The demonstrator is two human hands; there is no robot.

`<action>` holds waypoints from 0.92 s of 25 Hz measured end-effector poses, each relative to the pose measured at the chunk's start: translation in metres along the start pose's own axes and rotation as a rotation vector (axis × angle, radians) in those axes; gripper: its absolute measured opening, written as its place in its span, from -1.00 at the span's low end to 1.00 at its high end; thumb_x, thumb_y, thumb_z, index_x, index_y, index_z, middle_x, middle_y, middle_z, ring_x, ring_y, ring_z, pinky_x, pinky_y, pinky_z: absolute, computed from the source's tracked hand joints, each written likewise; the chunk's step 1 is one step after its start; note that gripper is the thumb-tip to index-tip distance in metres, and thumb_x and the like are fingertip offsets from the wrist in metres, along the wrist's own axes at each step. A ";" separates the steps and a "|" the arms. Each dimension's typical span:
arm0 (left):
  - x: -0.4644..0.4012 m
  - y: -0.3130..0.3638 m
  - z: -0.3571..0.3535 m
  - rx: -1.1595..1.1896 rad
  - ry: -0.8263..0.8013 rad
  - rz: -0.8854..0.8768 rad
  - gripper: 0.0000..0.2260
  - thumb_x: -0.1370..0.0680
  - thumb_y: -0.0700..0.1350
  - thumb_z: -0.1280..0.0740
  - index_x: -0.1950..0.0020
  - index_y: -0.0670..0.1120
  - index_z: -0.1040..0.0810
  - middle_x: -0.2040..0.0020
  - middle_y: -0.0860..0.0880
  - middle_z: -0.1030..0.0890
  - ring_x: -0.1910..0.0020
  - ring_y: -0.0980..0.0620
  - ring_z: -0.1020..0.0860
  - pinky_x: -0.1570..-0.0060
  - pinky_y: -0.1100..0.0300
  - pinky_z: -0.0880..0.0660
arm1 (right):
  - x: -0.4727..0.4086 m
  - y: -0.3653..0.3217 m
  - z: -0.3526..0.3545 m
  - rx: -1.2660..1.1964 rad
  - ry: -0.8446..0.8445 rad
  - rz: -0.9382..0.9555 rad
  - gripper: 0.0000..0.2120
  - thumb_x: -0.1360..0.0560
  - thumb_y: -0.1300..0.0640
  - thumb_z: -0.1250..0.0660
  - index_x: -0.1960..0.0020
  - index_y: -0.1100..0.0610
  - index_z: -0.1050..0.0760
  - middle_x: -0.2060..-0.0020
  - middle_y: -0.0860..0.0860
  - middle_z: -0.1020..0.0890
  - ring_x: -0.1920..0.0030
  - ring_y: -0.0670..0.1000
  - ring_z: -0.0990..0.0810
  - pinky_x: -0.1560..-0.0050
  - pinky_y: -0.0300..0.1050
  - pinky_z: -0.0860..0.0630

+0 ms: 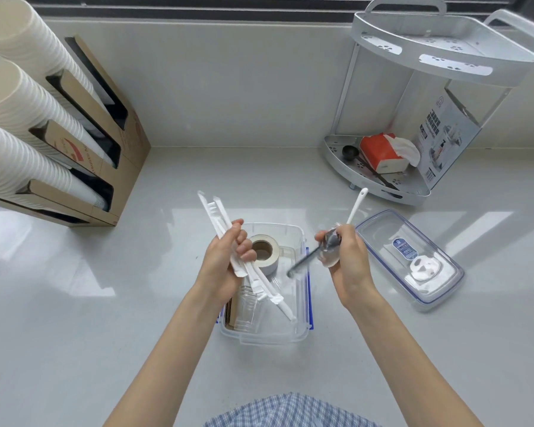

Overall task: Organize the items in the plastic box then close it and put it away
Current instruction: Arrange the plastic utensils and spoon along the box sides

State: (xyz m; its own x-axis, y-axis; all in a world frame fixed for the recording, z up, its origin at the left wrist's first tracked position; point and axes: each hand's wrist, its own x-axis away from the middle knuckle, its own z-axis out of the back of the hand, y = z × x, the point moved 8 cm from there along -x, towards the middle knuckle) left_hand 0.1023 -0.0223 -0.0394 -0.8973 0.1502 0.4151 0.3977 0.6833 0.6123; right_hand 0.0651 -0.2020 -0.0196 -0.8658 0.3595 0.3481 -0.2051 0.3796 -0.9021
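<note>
The plastic box (264, 334) stands open on the desk (74, 318), directly below both hands, and its lid (413, 260) lies just beside it on the right. Inside the box I can see a roll of tape (264, 251) and some flat clear and brown packets.

One risk, in my judgement, is that the long wrapped straws (219, 223) do not fit if they are laid across the box; then the lid will not close. They could also slide out of the loose bundle and fall on the desk. The small things in the other hand may drop too, because several are held together.

The left hand (225, 266) has its fingers (244, 245) curled around the bundle of straws. The right hand (346, 257) also has curled fingers; it grips a white spoon (356, 204), a dark, blurred utensil (309, 258) and something transparent that I cannot identify.
</note>
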 end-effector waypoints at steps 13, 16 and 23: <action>0.018 -0.051 -0.027 -0.866 -0.179 -0.227 -0.96 -0.53 -0.21 -0.25 0.10 -0.08 -0.45 0.29 -0.01 -0.51 0.44 0.29 -0.52 0.30 0.51 -0.45 | 0.003 0.004 -0.012 0.208 -0.173 0.092 -0.84 -0.58 0.14 -0.16 -0.08 0.06 -0.49 0.64 -0.14 -0.29 0.64 -0.17 -0.22 0.62 -0.37 -0.26; 0.019 -0.064 -0.023 -0.910 -0.200 -0.205 -0.94 -0.52 -0.19 -0.27 0.02 -0.14 -0.45 0.25 -0.06 -0.56 0.39 0.33 -0.56 0.30 0.56 -0.43 | 0.005 0.000 -0.015 0.305 -0.177 0.114 -0.80 -0.55 0.07 -0.21 -0.11 0.02 -0.54 0.59 -0.19 -0.37 0.65 -0.20 -0.33 0.59 -0.46 -0.26; 0.017 -0.082 -0.016 -0.978 -0.255 -0.184 -0.94 -0.55 -0.13 -0.23 0.08 -0.03 -0.48 0.18 0.00 -0.59 0.25 0.33 -0.56 0.16 0.39 -0.52 | 0.014 0.016 -0.026 0.512 -0.305 0.112 -0.90 -0.47 0.13 -0.35 0.04 0.00 -0.60 0.57 -0.19 -0.47 0.54 -0.26 -0.47 0.51 -0.42 -0.38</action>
State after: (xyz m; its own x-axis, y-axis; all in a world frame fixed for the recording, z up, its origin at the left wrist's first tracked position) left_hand 0.0575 -0.0874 -0.0715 -0.9288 0.3271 0.1743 0.1300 -0.1528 0.9797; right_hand 0.0619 -0.1692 -0.0224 -0.9711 0.0846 0.2230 -0.2327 -0.1318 -0.9636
